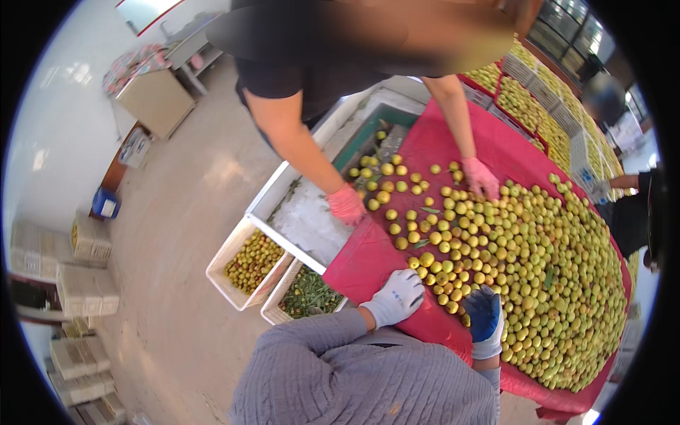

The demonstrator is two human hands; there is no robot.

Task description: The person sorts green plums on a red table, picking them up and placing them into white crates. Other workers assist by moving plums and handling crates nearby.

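Observation:
My left hand (399,297), in a white knit glove, rests on the near edge of a red cloth (366,260); whether it grips the cloth cannot be told. Blue palm coating shows on my right hand (484,319), also gloved, which touches the near side of a large spread of yellow-green jujube-like fruits (552,276). Its fingers are bent over the fruits and partly hidden. Across the table, a co-worker's pink-gloved hand (346,204) is at the cloth's left edge. The co-worker's other pink glove (481,178) reaches among the fruits.
A crate of fruits (212,273) and a crate of leaves and fruits (268,313) stand below the white tabletop (308,212). Full fruit crates (523,101) line the back right. Another person (627,212) stands at the right. Stacked crates (87,289) are at the far left.

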